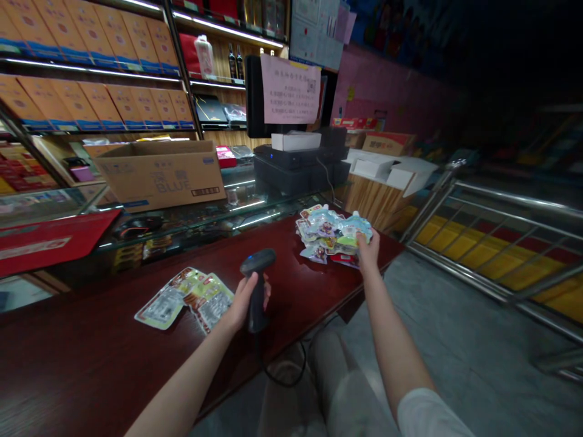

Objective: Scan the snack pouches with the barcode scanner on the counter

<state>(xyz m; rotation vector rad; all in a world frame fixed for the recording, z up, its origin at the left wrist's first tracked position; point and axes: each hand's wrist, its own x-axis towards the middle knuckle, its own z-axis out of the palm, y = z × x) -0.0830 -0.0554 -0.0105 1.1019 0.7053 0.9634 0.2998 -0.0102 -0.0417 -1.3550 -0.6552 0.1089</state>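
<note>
Head view: the left hand (241,301) curls its fingers round a scanner (257,294); the right hand (370,250) pinches the packet pile (325,227), far right on the table (100,358). Seemingly partway: loose packets (163,305) lie apart leftward, the pile probably remaining.

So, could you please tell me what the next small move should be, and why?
I'd probably have the right hand separate one from the pile of packets and bring it toward the scanner, since the left hand grips the scanner by its handle and the right hand is at the pile's right side.
</note>
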